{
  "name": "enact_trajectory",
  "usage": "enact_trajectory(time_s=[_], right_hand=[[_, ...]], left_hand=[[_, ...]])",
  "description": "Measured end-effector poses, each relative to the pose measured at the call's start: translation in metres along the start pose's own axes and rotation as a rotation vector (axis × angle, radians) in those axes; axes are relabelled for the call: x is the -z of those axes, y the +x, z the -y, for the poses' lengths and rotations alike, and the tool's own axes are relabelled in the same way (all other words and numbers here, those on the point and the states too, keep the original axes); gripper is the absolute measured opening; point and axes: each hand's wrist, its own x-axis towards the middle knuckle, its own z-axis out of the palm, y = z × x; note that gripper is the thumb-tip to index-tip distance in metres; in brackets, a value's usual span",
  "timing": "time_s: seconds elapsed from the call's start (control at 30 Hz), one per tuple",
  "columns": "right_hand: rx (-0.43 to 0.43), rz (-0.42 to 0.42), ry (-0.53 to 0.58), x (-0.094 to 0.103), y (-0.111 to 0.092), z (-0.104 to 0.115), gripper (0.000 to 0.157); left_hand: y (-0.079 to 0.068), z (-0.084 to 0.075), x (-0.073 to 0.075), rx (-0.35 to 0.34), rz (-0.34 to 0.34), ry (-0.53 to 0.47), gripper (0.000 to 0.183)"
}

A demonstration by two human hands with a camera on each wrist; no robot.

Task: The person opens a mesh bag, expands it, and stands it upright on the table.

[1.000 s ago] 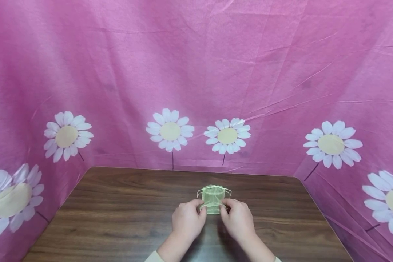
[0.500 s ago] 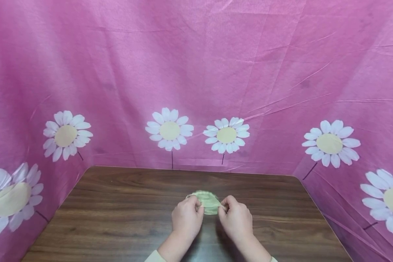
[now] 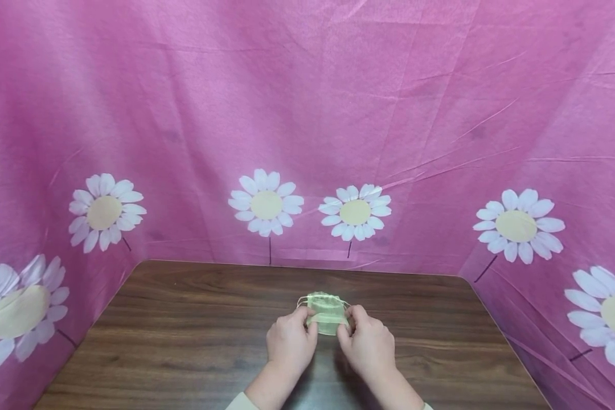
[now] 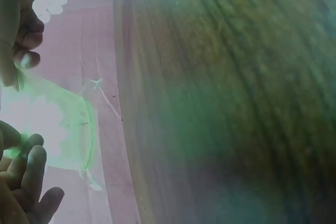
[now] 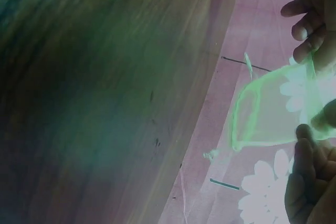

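Observation:
A small sheer green organza drawstring bag (image 3: 328, 307) is held up above the table, its gathered drawstring end pointing away from me. My left hand (image 3: 291, 341) pinches its left side between thumb and fingers, and my right hand (image 3: 367, 341) pinches the right side in the same way. Thin pale cords stick out at both upper corners, and a lighter band crosses the bag between the hands. Both wrist views show the bag spread between two sets of fingers: the green mesh (image 4: 73, 124) in the left one and the see-through cloth (image 5: 268, 111) in the right one.
The dark wood-grain table (image 3: 184, 324) extends to both sides of the hands. Pink cloth (image 3: 307, 114) printed with white daisies hangs behind it and along its sides.
The bag flexed between my hands, looking bunched and blurred half a second ago, and is flatter now. It sits slightly left of where it was a second ago. Both hands have kept their hold.

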Motion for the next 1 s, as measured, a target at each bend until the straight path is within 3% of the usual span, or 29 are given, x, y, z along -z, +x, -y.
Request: enact_trajectory(time_s=[0.23,0.43,0.67,0.83,1.0], right_hand=[[-0.017,0.024,0.009,0.0009,0.0014,0.0015,0.016],[-0.001,0.03,0.012,-0.0011,-0.0002,0.0037,0.03],[0.068,-0.052,0.018,-0.0022,-0.0003,0.0029,0.04],[0.111,-0.099,0.022,-0.0021,0.0003,0.0013,0.04],[0.134,-0.082,0.016,-0.0038,-0.0005,-0.001,0.036]], left_hand=[[0.0003,0.0005,-0.0009,0.011,0.015,-0.009,0.022],[0.0,0.0008,-0.0017,0.049,0.037,-0.011,0.027],[-0.0002,0.0014,-0.003,0.071,0.046,-0.053,0.022],[0.0013,0.0006,-0.0025,0.05,0.029,-0.078,0.015],[0.0024,0.002,-0.0026,0.008,-0.024,-0.057,0.019]])
